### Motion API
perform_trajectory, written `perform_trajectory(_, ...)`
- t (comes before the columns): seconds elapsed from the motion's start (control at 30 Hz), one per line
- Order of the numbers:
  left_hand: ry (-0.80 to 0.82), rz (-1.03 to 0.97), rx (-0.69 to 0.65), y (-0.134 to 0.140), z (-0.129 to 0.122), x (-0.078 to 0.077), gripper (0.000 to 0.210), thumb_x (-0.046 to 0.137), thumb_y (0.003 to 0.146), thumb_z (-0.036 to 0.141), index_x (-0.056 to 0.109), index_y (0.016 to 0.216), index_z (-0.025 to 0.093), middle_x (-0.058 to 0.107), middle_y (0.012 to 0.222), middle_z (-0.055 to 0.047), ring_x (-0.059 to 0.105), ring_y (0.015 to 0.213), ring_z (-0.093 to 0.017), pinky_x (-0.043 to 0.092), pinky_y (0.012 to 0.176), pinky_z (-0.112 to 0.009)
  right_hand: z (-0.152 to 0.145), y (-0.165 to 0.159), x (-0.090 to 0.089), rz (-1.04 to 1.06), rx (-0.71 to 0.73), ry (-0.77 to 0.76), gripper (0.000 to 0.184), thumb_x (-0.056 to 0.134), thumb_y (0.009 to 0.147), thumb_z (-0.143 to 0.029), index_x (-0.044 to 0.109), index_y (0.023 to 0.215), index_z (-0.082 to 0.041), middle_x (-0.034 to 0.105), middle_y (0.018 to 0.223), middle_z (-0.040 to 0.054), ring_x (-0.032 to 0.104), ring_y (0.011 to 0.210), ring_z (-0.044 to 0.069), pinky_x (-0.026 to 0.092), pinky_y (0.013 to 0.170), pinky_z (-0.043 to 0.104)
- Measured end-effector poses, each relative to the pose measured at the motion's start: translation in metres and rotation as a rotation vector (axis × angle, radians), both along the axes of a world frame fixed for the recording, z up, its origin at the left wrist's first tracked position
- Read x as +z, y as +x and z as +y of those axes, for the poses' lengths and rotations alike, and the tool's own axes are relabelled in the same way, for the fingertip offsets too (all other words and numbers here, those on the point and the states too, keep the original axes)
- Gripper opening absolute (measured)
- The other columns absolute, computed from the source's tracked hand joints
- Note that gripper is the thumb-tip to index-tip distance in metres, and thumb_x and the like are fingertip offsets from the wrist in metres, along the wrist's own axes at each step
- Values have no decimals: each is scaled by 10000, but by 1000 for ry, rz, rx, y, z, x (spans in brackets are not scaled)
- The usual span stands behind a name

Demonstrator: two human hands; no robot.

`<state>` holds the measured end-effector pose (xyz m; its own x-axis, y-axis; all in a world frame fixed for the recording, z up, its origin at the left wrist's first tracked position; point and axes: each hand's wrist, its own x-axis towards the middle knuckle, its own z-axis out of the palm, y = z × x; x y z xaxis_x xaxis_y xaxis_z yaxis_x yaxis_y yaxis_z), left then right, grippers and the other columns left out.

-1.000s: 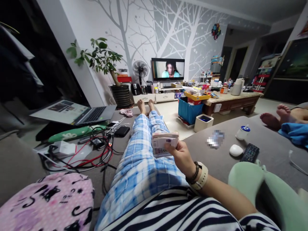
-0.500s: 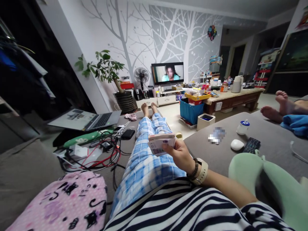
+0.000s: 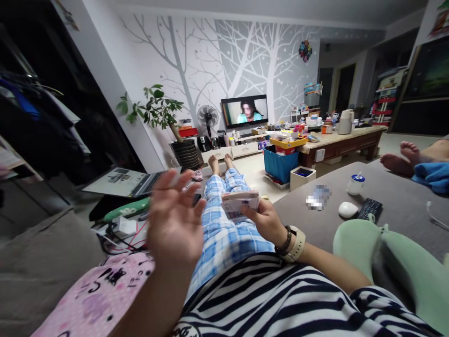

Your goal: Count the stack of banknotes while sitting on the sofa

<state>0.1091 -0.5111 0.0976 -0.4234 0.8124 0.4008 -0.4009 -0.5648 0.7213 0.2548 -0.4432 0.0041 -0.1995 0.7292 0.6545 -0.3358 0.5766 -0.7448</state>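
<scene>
My right hand (image 3: 261,217) grips a small stack of what look like banknotes (image 3: 233,206), pale with pinkish edges and purple print, its thumb lying across the front face. The stack is over my legs in blue-and-white checked trousers (image 3: 224,234). A cream watch and a dark beaded bracelet (image 3: 288,238) circle the right wrist. My left hand (image 3: 175,229) is raised to the left of the stack, apart from it, palm showing and fingers spread, slightly blurred. Nothing is in it. Behind it, part of the laptop (image 3: 121,180) and some cables are hidden.
On the right of the grey sofa are a white mouse (image 3: 348,209), a black keypad (image 3: 370,209), a blue-lidded jar (image 3: 355,185) and a green neck pillow (image 3: 354,250). Another person's feet (image 3: 400,157) rest beyond. A pink patterned cushion (image 3: 94,299) lies at left.
My left hand has come into view from the lower left, open. My right hand still holds the stack in nearly the same place. The view has shifted slightly.
</scene>
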Motion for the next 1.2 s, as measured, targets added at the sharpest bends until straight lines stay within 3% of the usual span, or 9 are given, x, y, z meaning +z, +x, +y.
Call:
perform_trajectory(0.07, -160, -21, -11, 9, 7, -18, 300, 582, 909, 233, 621, 1204, 268, 635, 1232, -36, 610, 956, -137, 515, 680, -211, 4, 5, -2, 1, -51, 17, 384, 664, 892, -512, 765, 1102, -207, 756, 999, 67, 674, 901, 239, 559, 837, 372)
perform_trajectory(0.13, -310, 15, -30, 19, 20, -45, 357, 603, 861, 222, 597, 1211, 292, 612, 1261, -17, 587, 986, -136, 486, 630, -177, 8, 11, -7, 1, -92, 22, 376, 669, 891, -503, 761, 1117, -217, 753, 1045, 74, 668, 969, 257, 543, 898, 395)
perform_trajectory(0.23, -404, 136, -162, 31, 36, -86, 428, 663, 819, 298, 562, 1235, 284, 589, 1290, -41, 571, 1100, -191, 539, 677, -234, 11, 17, -20, 2, -121, -29, 379, 682, 879, -492, 756, 1120, -209, 752, 1049, 78, 663, 969, 261, 532, 895, 396)
perform_trajectory(0.33, -411, 205, -357, 34, 45, -110, 421, 695, 777, 310, 605, 1185, 259, 624, 1210, -47, 579, 1099, -219, 572, 726, -293, 12, 21, -28, -5, -121, -91, 363, 705, 849, -488, 769, 1044, -189, 748, 954, 65, 654, 871, 236, 529, 814, 363)
perform_trajectory(0.57, -355, 213, -401, 27, 51, -120, 402, 775, 738, 394, 693, 1065, 175, 713, 1010, -73, 669, 927, -225, 583, 723, -318, 20, 22, -25, 64, 101, -347, 341, 787, 741, -476, 757, 893, -172, 738, 853, 43, 638, 781, 195, 503, 766, 334)
perform_trajectory(0.77, -548, 196, -452, 26, 56, -128, 333, 757, 786, 363, 708, 1025, 136, 748, 934, -116, 711, 774, -237, 595, 637, -351, 29, 18, -32, 46, 210, -533, 348, 843, 669, -428, 760, 877, -161, 746, 810, 40, 654, 740, 186, 503, 739, 322)
perform_trajectory(0.9, -582, 259, -487, 26, 55, -128, 320, 713, 851, 372, 717, 1049, 121, 762, 915, -140, 727, 760, -240, 572, 585, -306, 30, 25, -27, 21, 289, -522, 429, 872, 628, -358, 765, 995, -166, 775, 900, 52, 693, 808, 198, 521, 808, 330)
perform_trajectory(1.07, -555, 359, -565, 23, 53, -133, 416, 729, 842, 386, 697, 1169, 129, 764, 988, -165, 739, 814, -264, 572, 597, -303, 26, 35, -25, 37, 601, -453, 625, 841, 638, -384, 695, 1206, -169, 783, 1024, 109, 718, 938, 262, 548, 872, 399)
perform_trajectory(1.2, -560, 330, -587, 20, 52, -135, 401, 761, 802, 332, 691, 1159, 164, 755, 1024, -150, 734, 879, -279, 589, 640, -326, 27, 35, -30, 21, 655, -411, 633, 781, 686, -415, 654, 1252, -162, 779, 1022, 117, 722, 934, 266, 552, 869, 412)
